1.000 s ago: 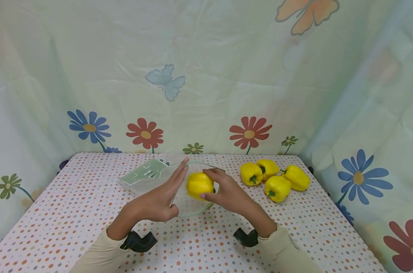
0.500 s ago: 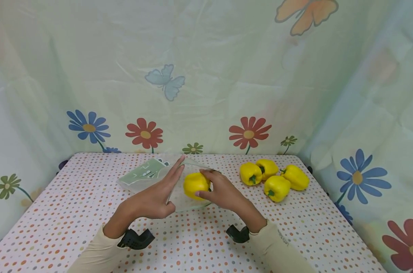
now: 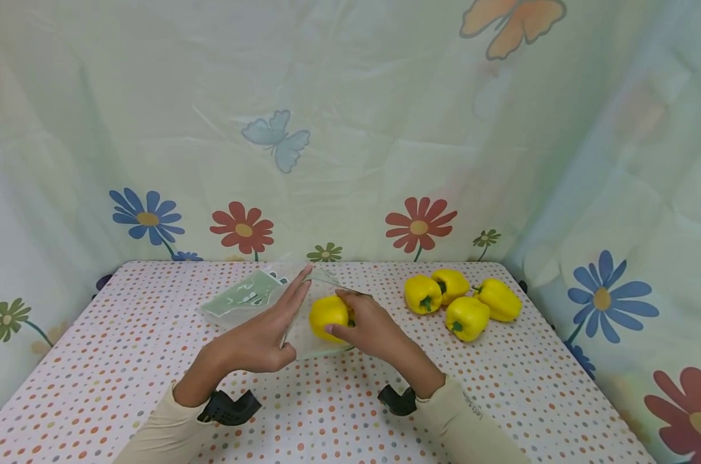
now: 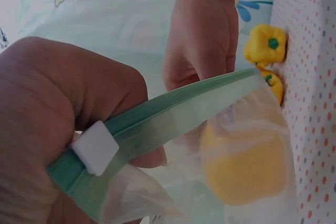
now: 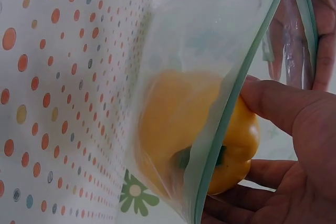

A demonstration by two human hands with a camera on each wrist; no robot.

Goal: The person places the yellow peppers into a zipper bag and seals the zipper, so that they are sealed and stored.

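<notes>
A clear zip bag [image 4: 157, 124] with a green edge and a white slider lies with its mouth spread at the centre of the table. My left hand [image 3: 263, 335] holds that mouth, long fingers stretched out and thumb bent at the near side. My right hand [image 3: 364, 325] grips a yellow bell pepper [image 5: 239, 145] between thumb and fingers. Most of this pepper is inside the bag, seen hazily through the plastic. Its stem end, at the green edge, faces the right palm.
Several yellow bell peppers [image 3: 468, 318] rest in a group on the right of the dotted table [image 3: 327, 412]. A green printed panel [image 3: 243, 293], seen under clear plastic, lies left of the left hand. A flowered curtain [image 3: 350, 161] hangs behind.
My right hand has moved left with the pepper, which is deeper in the bag. The left hand has shifted slightly left, still at the bag's mouth. The loose peppers have stayed put.
</notes>
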